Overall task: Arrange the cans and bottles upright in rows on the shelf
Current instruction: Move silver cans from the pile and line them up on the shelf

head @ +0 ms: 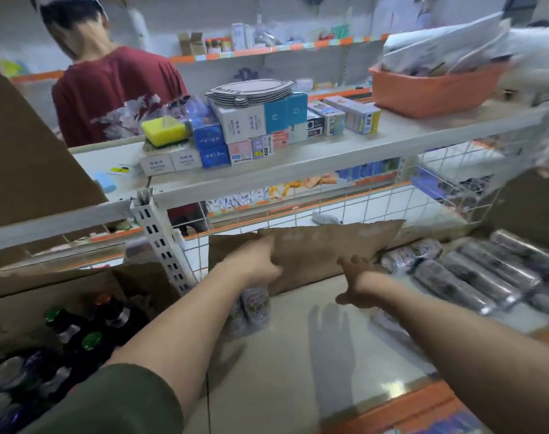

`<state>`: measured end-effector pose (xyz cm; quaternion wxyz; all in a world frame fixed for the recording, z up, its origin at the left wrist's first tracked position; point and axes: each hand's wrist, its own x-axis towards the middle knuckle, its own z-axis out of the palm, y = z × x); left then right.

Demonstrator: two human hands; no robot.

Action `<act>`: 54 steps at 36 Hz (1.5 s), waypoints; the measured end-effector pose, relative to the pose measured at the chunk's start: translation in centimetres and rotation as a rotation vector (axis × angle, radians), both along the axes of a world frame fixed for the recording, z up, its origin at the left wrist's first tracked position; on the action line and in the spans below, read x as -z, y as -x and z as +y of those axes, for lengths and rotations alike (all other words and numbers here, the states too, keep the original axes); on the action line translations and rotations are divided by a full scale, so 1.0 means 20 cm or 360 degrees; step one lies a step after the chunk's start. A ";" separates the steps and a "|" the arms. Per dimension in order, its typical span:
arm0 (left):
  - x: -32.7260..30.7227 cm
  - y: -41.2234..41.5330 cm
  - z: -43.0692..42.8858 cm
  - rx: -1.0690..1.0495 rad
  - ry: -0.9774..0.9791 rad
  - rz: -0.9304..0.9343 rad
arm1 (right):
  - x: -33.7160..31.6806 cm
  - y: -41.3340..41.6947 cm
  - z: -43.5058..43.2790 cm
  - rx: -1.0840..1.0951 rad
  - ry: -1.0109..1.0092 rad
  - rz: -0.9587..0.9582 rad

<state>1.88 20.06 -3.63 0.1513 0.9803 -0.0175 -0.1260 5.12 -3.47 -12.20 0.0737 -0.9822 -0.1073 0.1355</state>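
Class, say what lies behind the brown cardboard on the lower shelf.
A white wire grid rises behind the cardboard, showing above its torn top edge. Whatever sits lower behind the sheet is covered.

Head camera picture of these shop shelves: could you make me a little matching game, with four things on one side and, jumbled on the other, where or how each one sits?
Things:
1. sponge
2. basket
3. wrapped cans
4. bottles

Places:
A. lying on their sides on the lower shelf, at the right
B. in a cardboard box at the lower left
C. orange, at the right end of the upper shelf
D. yellow, on top of small boxes

Pairs: 1-D, 2-C, 3-A, 4-B.
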 end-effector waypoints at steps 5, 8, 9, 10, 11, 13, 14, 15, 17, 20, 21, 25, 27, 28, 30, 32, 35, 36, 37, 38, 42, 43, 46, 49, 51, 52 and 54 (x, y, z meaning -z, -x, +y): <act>0.17 -0.04 -0.28 0.0171 0.0073 0.0232 | -0.01 0.07 -0.30 0.0269 0.0051 -0.0052; 0.31 -0.05 -0.46 0.0251 0.0069 0.0404 | 0.00 0.12 -0.48 0.0434 0.0111 0.0010; 0.35 -0.06 -0.52 0.0281 0.0087 0.0425 | 0.01 0.13 -0.54 0.0479 0.0126 0.0043; 0.39 -0.06 -0.58 0.0312 0.0094 0.0443 | 0.01 0.15 -0.60 0.0523 0.0141 0.0075; 0.43 -0.07 -0.63 0.0343 0.0100 0.0463 | 0.03 0.16 -0.65 0.0563 0.0155 0.0093; 0.50 -0.09 -0.72 0.0397 0.0114 0.0494 | 0.06 0.18 -0.75 0.0636 0.0173 0.0134; 0.53 -0.10 -0.77 0.0420 0.0117 0.0498 | 0.08 0.18 -0.79 0.0666 0.0172 0.0157; 0.56 -0.10 -0.81 0.0447 0.0122 0.0489 | 0.09 0.19 -0.83 0.0685 0.0159 0.0172; 0.61 -0.12 -0.90 0.0507 0.0126 0.0464 | 0.14 0.18 -0.89 0.0664 0.0118 0.0186; 0.68 -0.16 -1.02 0.0593 0.0104 0.0433 | 0.22 0.14 -0.96 0.0512 0.0079 0.0221; 0.70 -0.17 -1.04 0.0601 0.0119 0.0413 | 0.24 0.13 -0.96 0.0469 0.0069 0.0231; 0.74 -0.25 -1.12 0.0622 0.0152 0.0339 | 0.32 0.00 -1.01 0.0397 0.0172 0.0353; 0.75 -0.28 -1.15 0.0650 0.0153 0.0368 | 0.31 -0.05 -1.05 0.0361 0.0281 0.0435; 0.75 -0.30 -1.16 0.0655 0.0159 0.0389 | 0.30 -0.06 -1.07 0.0343 0.0308 0.0458; 0.76 -0.33 -1.18 0.0639 0.0164 0.0404 | 0.30 -0.08 -1.09 0.0379 0.0262 0.0495; 0.76 -0.36 -1.21 0.0644 0.0171 0.0425 | 0.30 -0.09 -1.10 0.0422 0.0201 0.0511; 0.75 -0.39 -1.23 0.0684 0.0150 0.0449 | 0.30 -0.11 -1.10 0.0463 0.0189 0.0565; 0.75 -0.40 -1.23 0.0708 0.0125 0.0455 | 0.29 -0.11 -1.09 0.0452 0.0206 0.0582; 0.75 -0.41 -1.24 0.0743 0.0085 0.0468 | 0.28 -0.11 -1.09 0.0431 0.0243 0.0606; 0.75 -0.42 -1.24 0.0782 0.0038 0.0494 | 0.27 -0.11 -1.09 0.0407 0.0287 0.0626; 0.74 -0.41 -1.23 0.0956 -0.0179 0.0629 | 0.25 -0.08 -1.08 0.0460 0.0312 0.0715; 0.74 -0.40 -1.22 0.0990 -0.0211 0.0634 | 0.26 -0.08 -1.07 0.0476 0.0307 0.0722; 0.76 -0.38 -1.23 0.1021 -0.0272 0.0540 | 0.25 -0.08 -1.06 0.0490 0.0323 0.0735; 0.73 -0.39 -1.22 0.1043 -0.0368 0.0598 | 0.22 -0.09 -1.06 0.0424 0.0426 0.0729; 0.70 -0.39 -1.19 0.0992 -0.0308 0.0689 | 0.17 -0.09 -1.04 0.0402 0.0470 0.0723; 0.68 -0.40 -1.16 0.0956 -0.0264 0.0701 | 0.14 -0.10 -1.04 0.0396 0.0442 0.0707; 0.62 -0.39 -1.09 0.0898 -0.0208 0.0688 | 0.08 -0.13 -1.02 0.0401 0.0238 0.0710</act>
